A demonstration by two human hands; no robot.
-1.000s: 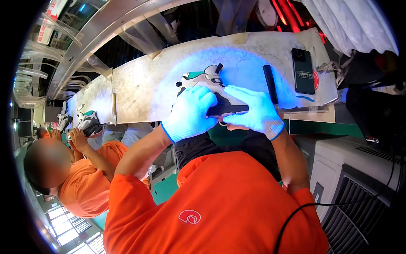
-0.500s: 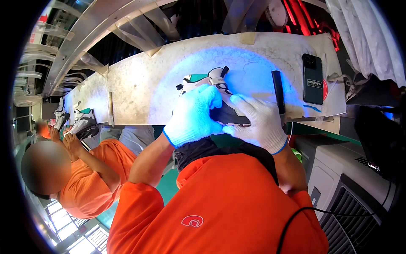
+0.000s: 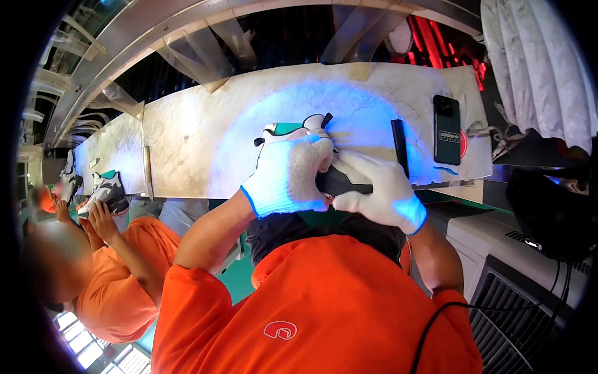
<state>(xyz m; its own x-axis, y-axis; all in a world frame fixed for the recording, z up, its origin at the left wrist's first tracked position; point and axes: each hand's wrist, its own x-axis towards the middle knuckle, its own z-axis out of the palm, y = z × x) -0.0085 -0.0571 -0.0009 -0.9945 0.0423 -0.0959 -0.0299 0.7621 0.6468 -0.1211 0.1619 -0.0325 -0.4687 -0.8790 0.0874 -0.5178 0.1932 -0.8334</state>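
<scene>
left hand (image 3: pixel 289 177) closed over top of shoe (image 3: pixel 293 131) | right hand (image 3: pixel 377 193) wrapped round its dark sole end (both gloved) | shoe at near edge of bench (image 3: pixel 199 143), under blue light | black bar (image 3: pixel 399 144) and phone (image 3: pixel 446 129) just right, bare bench left

The gloved left hand (image 3: pixel 288 177) covers most of the shoe (image 3: pixel 293 132); its sole end disappears under the right hand (image 3: pixel 379 193). A co-worker's face is blurred, and that person's shoe (image 3: pixel 107 187) is too small to make out.
</scene>
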